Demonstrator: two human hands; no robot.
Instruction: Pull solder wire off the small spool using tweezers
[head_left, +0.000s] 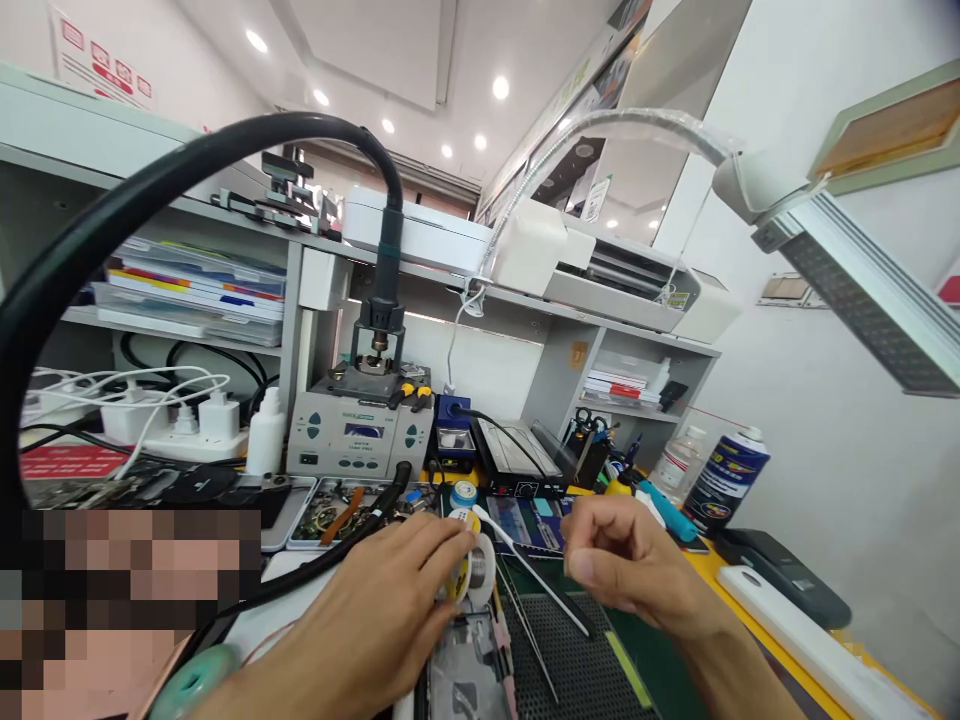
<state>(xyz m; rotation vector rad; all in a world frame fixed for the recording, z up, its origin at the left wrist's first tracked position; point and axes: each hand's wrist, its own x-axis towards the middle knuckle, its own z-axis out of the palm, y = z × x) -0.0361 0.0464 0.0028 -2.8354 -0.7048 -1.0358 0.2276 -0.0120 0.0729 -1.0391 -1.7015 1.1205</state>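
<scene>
My left hand [409, 590] is closed round a spool of solder wire [478, 570] with white flanges and a yellow label. Off to its right, my right hand [626, 560] is raised with thumb and fingers curled together; whatever may be in the pinch is too small to make out. Below the spool lies an opened phone-like device [469, 665]. Metal tweezers [534, 640] and a white stick with a black end [540, 578] rest on a dark perforated mat [577, 660] between my hands.
A rework station [360, 435] stands behind, its thick black hose [187, 150] arching over the left side. Small parts fill a tray [330, 510]. A spray can [727, 475] and a clear bottle [682, 460] stand right. A lamp [862, 280] hangs at upper right.
</scene>
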